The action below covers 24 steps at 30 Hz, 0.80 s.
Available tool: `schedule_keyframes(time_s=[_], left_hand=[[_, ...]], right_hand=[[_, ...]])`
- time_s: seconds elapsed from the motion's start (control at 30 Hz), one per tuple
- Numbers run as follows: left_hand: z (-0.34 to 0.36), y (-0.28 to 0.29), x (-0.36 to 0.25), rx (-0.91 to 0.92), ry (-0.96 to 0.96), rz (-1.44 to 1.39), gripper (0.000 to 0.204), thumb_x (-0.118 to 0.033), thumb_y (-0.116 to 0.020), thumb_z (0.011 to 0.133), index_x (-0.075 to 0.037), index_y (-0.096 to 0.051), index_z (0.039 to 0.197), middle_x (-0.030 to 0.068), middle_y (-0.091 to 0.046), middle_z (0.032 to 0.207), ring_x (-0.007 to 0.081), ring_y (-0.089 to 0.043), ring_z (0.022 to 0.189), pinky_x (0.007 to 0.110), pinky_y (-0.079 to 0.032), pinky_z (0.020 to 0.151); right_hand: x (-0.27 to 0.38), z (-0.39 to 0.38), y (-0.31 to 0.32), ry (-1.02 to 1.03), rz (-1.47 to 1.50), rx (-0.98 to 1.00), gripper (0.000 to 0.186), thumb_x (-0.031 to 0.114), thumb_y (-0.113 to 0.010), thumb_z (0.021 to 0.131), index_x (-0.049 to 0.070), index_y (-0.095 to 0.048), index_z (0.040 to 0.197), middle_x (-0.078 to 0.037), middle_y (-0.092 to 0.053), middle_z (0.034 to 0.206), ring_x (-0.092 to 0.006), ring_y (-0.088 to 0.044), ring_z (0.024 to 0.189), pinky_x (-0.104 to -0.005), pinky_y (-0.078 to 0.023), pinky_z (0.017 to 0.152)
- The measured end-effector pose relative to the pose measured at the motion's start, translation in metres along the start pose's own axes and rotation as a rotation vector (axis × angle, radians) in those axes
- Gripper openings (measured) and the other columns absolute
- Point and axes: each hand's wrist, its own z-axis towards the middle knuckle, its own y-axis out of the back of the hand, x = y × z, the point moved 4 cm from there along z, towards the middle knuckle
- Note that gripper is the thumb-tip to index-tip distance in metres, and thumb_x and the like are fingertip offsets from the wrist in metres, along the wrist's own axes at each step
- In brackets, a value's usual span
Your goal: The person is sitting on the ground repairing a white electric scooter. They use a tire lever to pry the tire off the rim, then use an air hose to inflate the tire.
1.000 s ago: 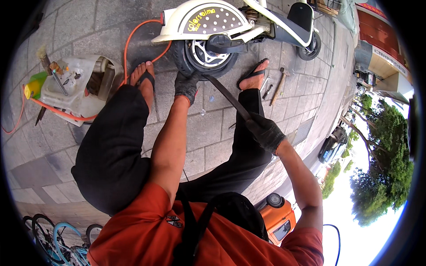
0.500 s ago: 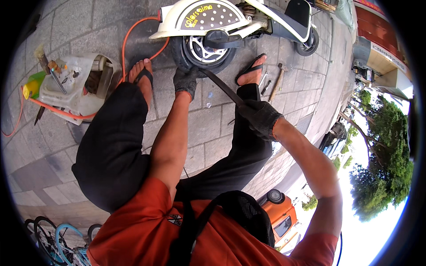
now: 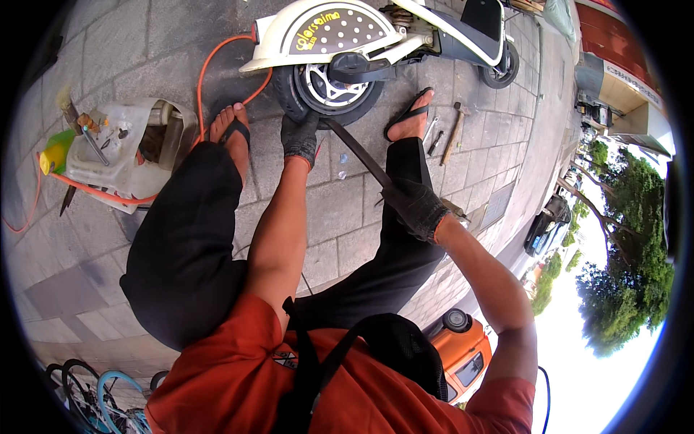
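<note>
From where I sit, watching down this head camera, the work is at twelve o'clock, where the white scooter's wheel lies between the person's feet; that placing, I judge, leaves room for both arms to come straight in from below. The right hand, gloved, is at three o'clock with its fingers wrapped around the near end of a long, dark, flat bar, which slants up and leftward until its far tip meets the lower edge of the tyre. Holding it so far back seems meant to give leverage and keep the knuckles clear of the rubber. The left hand, also gloved, is at eleven o'clock against the tyre's lower edge, just beside the bar's tip, presumably to steady that spot; its fingers are hidden, so I cannot tell whether they pinch anything. At two o'clock the hammer and a couple of small hand tools lie on the paving next to the right foot, likely set there for easy reach. Between nine and ten, a cluttered pale plastic tray stands outside the left leg, with an orange hose looping from it toward the scooter.
</note>
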Motion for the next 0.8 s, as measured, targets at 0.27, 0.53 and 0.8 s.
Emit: schedule_keyframes(time_s=[0.27, 0.53, 0.8], left_hand=[[-0.016, -0.002, -0.031, -0.091, 0.112, -0.236, 0.054, -0.007, -0.08, 0.083, -0.002, -0.058, 0.132, 0.0076, -0.066, 0.125, 0.021, -0.064, 0.109, 0.035, -0.055, 0.09], [0.032, 0.016, -0.055, -0.117, -0.088, 0.24, 0.061, -0.022, -0.078, 0.089, -0.002, -0.054, 0.141, 0.011, -0.062, 0.136, 0.0233, -0.062, 0.114, 0.033, -0.047, 0.097], [-0.011, 0.004, -0.014, -0.011, 0.395, 0.053, 0.057, -0.025, -0.076, 0.092, -0.012, -0.049, 0.14, 0.0103, -0.059, 0.136, 0.0292, -0.062, 0.119, 0.05, -0.053, 0.09]], right_hand=[[-0.055, -0.082, 0.019, -0.247, 0.461, -0.084, 0.033, 0.032, -0.074, 0.094, 0.011, -0.068, 0.119, 0.004, -0.059, 0.071, -0.0058, -0.048, 0.05, -0.0239, -0.034, 0.044], [-0.212, -0.07, 0.035, -0.153, 0.671, -0.434, 0.03, 0.033, -0.074, 0.094, 0.009, -0.067, 0.112, 0.002, -0.057, 0.067, -0.0081, -0.046, 0.044, -0.0263, -0.032, 0.039], [-0.315, 0.011, -0.041, -0.283, 0.926, -0.274, 0.025, 0.032, -0.064, 0.098, 0.011, -0.067, 0.112, -0.002, -0.061, 0.07, -0.016, -0.055, 0.048, -0.0335, -0.041, 0.039]])
